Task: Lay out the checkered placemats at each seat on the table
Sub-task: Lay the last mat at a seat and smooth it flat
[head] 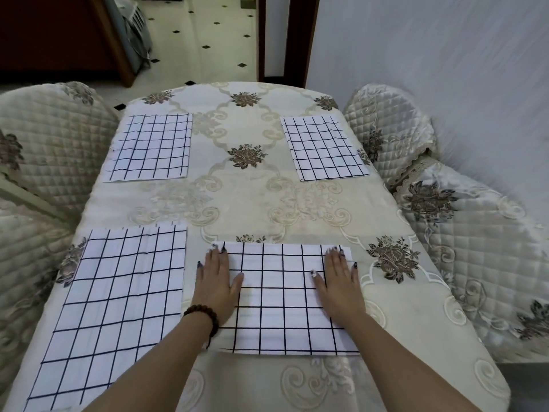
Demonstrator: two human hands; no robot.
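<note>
The left hand [215, 282] and right hand [341, 282] press flat, fingers [214, 257] straight and slightly apart, on the near checkered placemat [282, 301] beneath them (thin, limp cloth, probably light and quick to wrinkle), so the corners just outside the little fingers look best to pinch.

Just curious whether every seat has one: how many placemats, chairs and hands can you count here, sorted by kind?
Checkered placemats: 4
Covered chairs: 4
Hands: 2
Total: 10
</note>
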